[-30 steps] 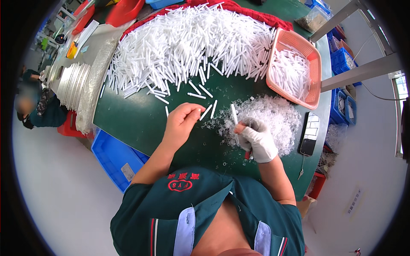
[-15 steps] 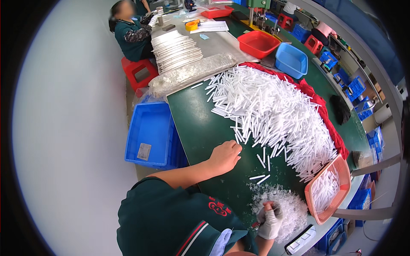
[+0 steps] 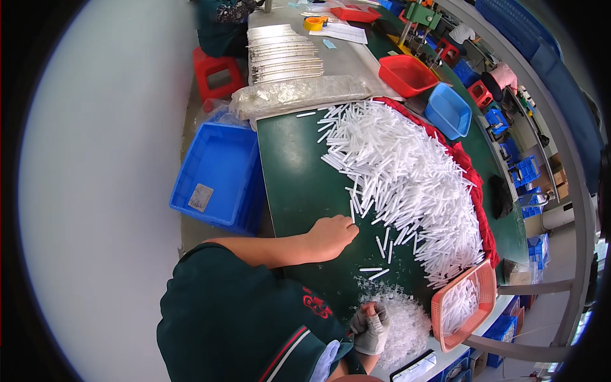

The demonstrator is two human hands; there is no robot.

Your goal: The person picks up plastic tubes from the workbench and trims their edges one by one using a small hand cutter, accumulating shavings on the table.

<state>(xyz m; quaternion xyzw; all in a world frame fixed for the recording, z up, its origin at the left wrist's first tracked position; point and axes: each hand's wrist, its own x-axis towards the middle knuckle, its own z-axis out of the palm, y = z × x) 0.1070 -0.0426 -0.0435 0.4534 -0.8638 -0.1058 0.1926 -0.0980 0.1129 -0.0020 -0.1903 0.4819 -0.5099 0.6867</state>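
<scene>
My left hand, bare, is over the green tabletop with its fingers curled together. One loose white stick lies just beyond its knuckles; what the fingers pinch, if anything, is hidden. My right hand, in a pale glove with bare fingertips, is closed beside a heap of small clear plastic pieces. Something small and reddish shows by its left side, too small to name. A large pile of short white sticks spreads across the table, with several loose ones between my hands.
A pink basket of white sticks stands at the right. Red cloth borders the pile. Beyond are a red tub, a blue tub and a plastic-wrapped bundle. A blue crate stands left; a person sits behind.
The view has shifted, so the table and its things appear displaced. Both hands keep much the same poses, the left near the pile's edge, the right by the clear pieces.
</scene>
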